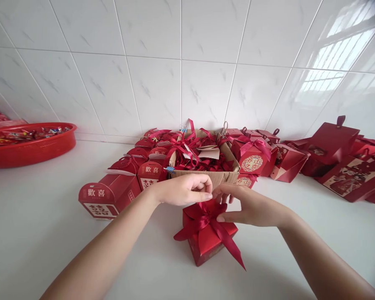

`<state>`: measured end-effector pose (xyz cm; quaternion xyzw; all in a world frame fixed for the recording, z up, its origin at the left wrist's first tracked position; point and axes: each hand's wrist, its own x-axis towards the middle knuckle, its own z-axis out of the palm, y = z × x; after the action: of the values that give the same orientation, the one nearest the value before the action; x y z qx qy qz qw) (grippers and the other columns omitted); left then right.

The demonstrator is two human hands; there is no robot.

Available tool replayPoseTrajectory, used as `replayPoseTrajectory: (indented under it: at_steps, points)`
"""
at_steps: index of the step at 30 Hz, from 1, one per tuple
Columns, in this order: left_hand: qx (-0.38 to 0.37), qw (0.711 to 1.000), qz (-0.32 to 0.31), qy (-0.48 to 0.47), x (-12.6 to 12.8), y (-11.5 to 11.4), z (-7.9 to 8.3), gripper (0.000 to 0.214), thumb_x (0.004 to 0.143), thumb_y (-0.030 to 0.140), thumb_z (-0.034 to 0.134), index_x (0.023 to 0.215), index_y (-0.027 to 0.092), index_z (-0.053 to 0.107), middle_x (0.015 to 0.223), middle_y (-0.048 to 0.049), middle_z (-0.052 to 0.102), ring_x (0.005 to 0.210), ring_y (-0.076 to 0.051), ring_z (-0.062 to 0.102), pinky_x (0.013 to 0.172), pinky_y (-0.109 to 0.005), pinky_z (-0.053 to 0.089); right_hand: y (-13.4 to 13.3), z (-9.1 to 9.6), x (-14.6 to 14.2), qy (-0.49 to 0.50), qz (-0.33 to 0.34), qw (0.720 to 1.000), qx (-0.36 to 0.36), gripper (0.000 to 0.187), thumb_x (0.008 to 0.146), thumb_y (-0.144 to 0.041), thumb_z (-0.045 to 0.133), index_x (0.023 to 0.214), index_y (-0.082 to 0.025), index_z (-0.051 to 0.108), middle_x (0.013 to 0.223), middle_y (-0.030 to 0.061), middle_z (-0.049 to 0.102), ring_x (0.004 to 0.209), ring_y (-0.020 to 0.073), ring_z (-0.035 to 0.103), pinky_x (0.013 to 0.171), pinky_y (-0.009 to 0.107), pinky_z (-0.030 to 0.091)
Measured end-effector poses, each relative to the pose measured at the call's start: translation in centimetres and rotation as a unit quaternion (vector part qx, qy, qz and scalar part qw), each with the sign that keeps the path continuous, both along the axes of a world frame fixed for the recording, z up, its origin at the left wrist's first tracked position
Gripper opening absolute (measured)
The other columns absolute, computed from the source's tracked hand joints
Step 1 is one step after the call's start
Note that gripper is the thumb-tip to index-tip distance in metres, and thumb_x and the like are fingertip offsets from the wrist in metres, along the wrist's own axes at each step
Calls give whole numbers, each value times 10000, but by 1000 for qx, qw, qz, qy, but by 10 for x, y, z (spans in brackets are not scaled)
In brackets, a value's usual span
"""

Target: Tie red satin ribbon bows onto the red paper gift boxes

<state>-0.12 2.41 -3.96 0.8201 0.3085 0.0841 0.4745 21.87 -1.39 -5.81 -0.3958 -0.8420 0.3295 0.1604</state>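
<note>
A red gift box [206, 241] stands on the white counter in front of me. A dark red satin ribbon [204, 221] is tied in a bow on its top, with one end hanging over the front right and another out to the left. Just above the box's back edge is my left hand [187, 191], its fingers curled in to the thumb; whether anything is between the fingertips is hidden. My right hand [250, 205] reaches over the box's right side. Its thumb rests near the bow, apart from its fingers, which bend down behind the bow.
Behind the box stands a cardboard carton [206, 178] full of red ribbons. Red boxes with handles [108, 196] are grouped on its left, and more red gift boxes [251, 160] on its right. Folded red bags [346, 166] lie far right. A red basin [34, 148] of wrapped sweets sits far left.
</note>
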Motion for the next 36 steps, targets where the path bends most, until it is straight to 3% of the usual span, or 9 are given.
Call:
replayPoseTrajectory:
  at_steps: [4, 12, 18, 24, 30, 33, 36]
  points:
    - [-14, 1000, 2, 1, 0, 3, -4, 141, 890, 328, 470, 911, 189, 473, 787, 20, 523, 629, -96, 384, 590, -240, 326, -3, -2, -8, 20, 38, 999, 6, 64, 850, -263, 558, 896, -221, 568, 871, -13, 611, 767, 122, 536, 695, 247, 446]
    - [-31, 999, 12, -18, -1, 5, -4, 54, 874, 245, 450, 909, 205, 460, 655, 63, 434, 559, -90, 323, 555, -235, 301, -2, -16, -25, 33, -33, 998, 44, 153, 822, -292, 591, 715, -183, 608, 859, 14, 580, 677, 106, 514, 604, 234, 416]
    - [-7, 1000, 8, -21, -1, 5, -7, 181, 831, 321, 568, 895, 199, 451, 728, 37, 549, 597, -87, 435, 573, -230, 353, -3, -18, -26, 37, -10, 999, 38, 132, 775, -203, 593, 654, -170, 551, 800, 4, 554, 655, 93, 498, 559, 205, 399]
    - [4, 999, -6, -36, -1, 7, -14, 273, 760, 293, 659, 838, 202, 414, 651, 65, 500, 566, -78, 411, 539, -217, 342, -4, -22, -31, 25, 19, 997, 66, 131, 740, -168, 600, 634, -162, 523, 810, 12, 541, 705, 108, 500, 577, 207, 400]
    - [47, 998, 0, -43, 0, 5, -11, 210, 782, 330, 625, 847, 190, 483, 737, 37, 489, 648, -99, 452, 612, -240, 375, -3, -11, -18, 19, 15, 999, 38, 158, 837, -346, 581, 855, -191, 552, 831, 5, 569, 724, 124, 500, 621, 242, 422]
    - [52, 999, -9, -5, 0, 3, -7, 223, 794, 381, 607, 876, 185, 538, 761, 23, 495, 667, -107, 468, 624, -244, 375, -1, -3, -5, -4, 2, 1000, 17, 338, 776, -457, 649, 987, -215, 544, 935, 21, 573, 825, 156, 517, 700, 279, 451]
    - [53, 998, -17, 25, 0, 2, -4, 223, 797, 392, 602, 874, 186, 568, 742, 26, 485, 649, -101, 450, 611, -238, 361, 1, 2, 4, -28, 28, 999, -19, 378, 738, -430, 694, 1026, -232, 547, 1002, 25, 586, 879, 169, 534, 752, 296, 465]
